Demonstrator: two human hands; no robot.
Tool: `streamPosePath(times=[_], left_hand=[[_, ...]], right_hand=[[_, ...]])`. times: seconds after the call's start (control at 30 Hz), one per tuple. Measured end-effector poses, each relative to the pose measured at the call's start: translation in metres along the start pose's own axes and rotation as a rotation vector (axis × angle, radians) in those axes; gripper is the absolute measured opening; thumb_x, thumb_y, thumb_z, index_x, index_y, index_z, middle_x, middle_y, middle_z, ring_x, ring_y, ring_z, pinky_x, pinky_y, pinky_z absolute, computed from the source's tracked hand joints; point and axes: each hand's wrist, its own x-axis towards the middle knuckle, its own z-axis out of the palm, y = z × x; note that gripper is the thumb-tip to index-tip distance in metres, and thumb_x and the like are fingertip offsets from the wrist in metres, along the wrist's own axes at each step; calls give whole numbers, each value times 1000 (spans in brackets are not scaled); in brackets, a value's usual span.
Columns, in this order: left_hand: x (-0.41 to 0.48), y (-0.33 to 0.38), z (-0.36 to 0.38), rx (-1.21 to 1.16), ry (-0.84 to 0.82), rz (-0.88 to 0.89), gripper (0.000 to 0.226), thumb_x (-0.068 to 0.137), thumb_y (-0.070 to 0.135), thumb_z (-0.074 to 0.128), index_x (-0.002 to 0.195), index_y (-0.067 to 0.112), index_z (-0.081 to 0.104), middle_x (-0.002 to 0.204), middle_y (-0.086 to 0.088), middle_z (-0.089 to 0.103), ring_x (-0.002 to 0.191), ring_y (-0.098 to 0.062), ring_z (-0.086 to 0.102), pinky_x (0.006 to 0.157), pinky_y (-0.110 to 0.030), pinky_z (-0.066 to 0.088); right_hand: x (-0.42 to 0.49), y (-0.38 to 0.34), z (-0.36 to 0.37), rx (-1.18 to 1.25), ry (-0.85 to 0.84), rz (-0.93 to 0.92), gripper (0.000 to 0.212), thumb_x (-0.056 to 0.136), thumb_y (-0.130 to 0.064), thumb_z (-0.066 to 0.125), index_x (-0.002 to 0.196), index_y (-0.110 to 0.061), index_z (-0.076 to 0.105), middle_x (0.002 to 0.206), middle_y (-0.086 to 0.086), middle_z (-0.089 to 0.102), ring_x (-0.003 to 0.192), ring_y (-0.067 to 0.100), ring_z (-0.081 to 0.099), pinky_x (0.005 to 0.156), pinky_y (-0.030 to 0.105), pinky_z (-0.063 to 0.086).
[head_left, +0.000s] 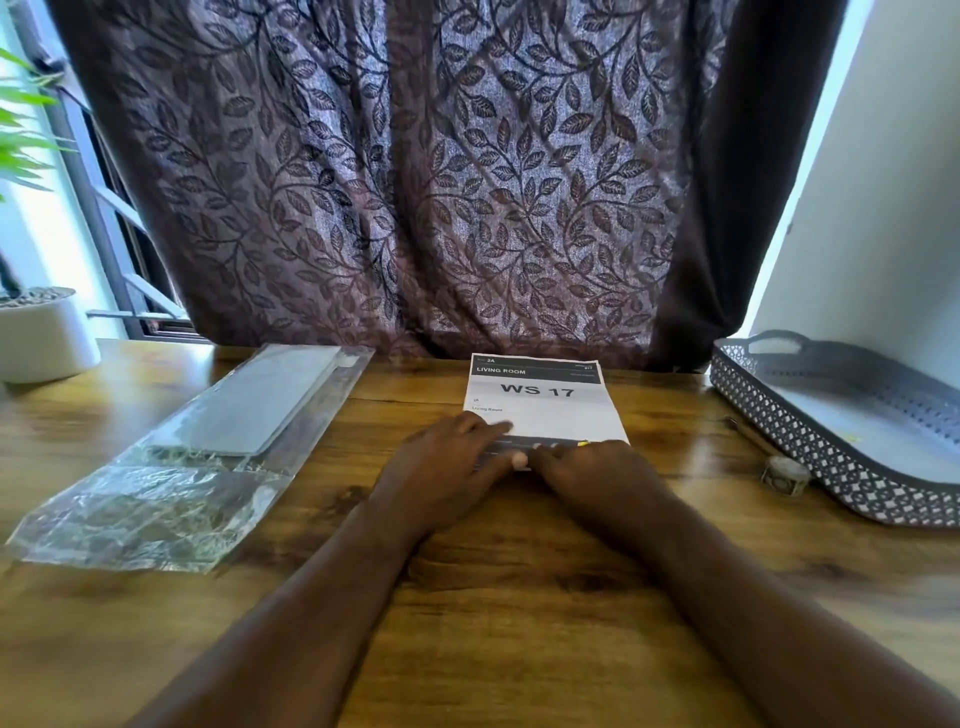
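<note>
- The printed sheet (545, 410), marked "WS 17", lies flat on the tabletop (519, 571).
- The left hand (452, 457) rests straight-fingered on the sheet's near edge. The right hand (587, 467) meets it there, so the hands are together. Blur hides whether the right hand pinches.
- We judge the sheet is being squared. Thin paper slips on glossy wood, so flat, even pressure is advised.
- Left of the sheet lies a crinkled clear plastic sleeve (156, 499). To its right stands a rigid lattice-walled tray (779, 436).
</note>
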Motion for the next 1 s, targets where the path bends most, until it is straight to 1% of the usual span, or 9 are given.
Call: streamPosePath(times=[0.17, 0.27, 0.33, 0.53, 0.7, 0.77, 0.87, 0.93, 1.0], left_hand=[[-1, -3, -10, -235, 250, -315, 57, 101, 60, 27, 109, 20, 67, 108, 2, 66, 92, -15, 59, 77, -36, 45], [0, -6, -8, -189, 248, -382, 52, 103, 56, 30, 94, 19, 66, 98, -2, 69, 83, -19, 60, 74, -37, 46], [1, -8, -5, -189, 213, -377, 51, 103, 55, 30, 93, 21, 66, 99, -2, 70, 83, -19, 60, 74, -36, 44], [-1, -8, -5, -198, 121, -373, 51, 102, 59, 28, 116, 28, 66, 117, 0, 70, 96, -18, 60, 91, -42, 48], [-4, -4, -6, -143, 75, -333, 45, 103, 55, 26, 120, 30, 61, 124, 2, 68, 109, -21, 61, 99, -46, 44], [-4, -4, -7, -126, 43, -329, 44, 104, 52, 26, 124, 29, 58, 128, 0, 66, 114, -24, 60, 103, -48, 41], [-2, -3, -8, -159, 2, -362, 49, 105, 53, 23, 139, 29, 48, 143, -3, 57, 131, -27, 52, 112, -52, 33], [0, -2, -10, -207, -24, -422, 60, 105, 55, 21, 155, 23, 30, 157, -6, 40, 144, -28, 38, 120, -52, 23], [4, -4, -8, -207, -68, -438, 65, 105, 56, 20, 159, 19, 20, 161, -8, 32, 148, -28, 31, 122, -52, 17]], right_hand=[[-8, -3, -5, -159, -42, -13, 38, 88, -20, 69, 124, -14, 59, 96, 9, 77, 70, 32, 74, 53, 40, 56], [-18, -14, -15, -127, -58, -62, 41, 99, -18, 53, 137, -8, 46, 118, 16, 71, 88, 38, 73, 66, 45, 57], [-27, -21, -21, -128, -51, -85, 42, 101, -20, 49, 140, -7, 43, 124, 18, 68, 92, 39, 72, 69, 46, 57], [-65, -37, -35, -139, 87, -169, 50, 66, -16, 90, 110, -8, 68, 99, 16, 77, 52, 31, 70, 37, 39, 50], [-91, -50, -46, -157, 52, -211, 46, 78, -17, 80, 118, -4, 64, 111, 21, 74, 67, 35, 75, 42, 43, 54], [-95, -52, -58, -100, -28, -235, 42, 98, -38, 56, 125, -6, 60, 118, 20, 72, 77, 35, 76, 50, 45, 57], [-91, -44, -83, 132, -172, -89, 95, 88, -74, -11, 139, -23, 51, 131, 7, 67, 100, 29, 72, 78, 41, 57], [-85, -25, -80, 375, -79, 163, 93, 83, -79, -7, 137, -33, 54, 125, -2, 70, 100, 23, 70, 82, 36, 56], [-74, 0, -54, 558, 153, 425, 57, 99, -63, 22, 127, -31, 61, 112, 1, 74, 92, 24, 70, 79, 39, 57]])
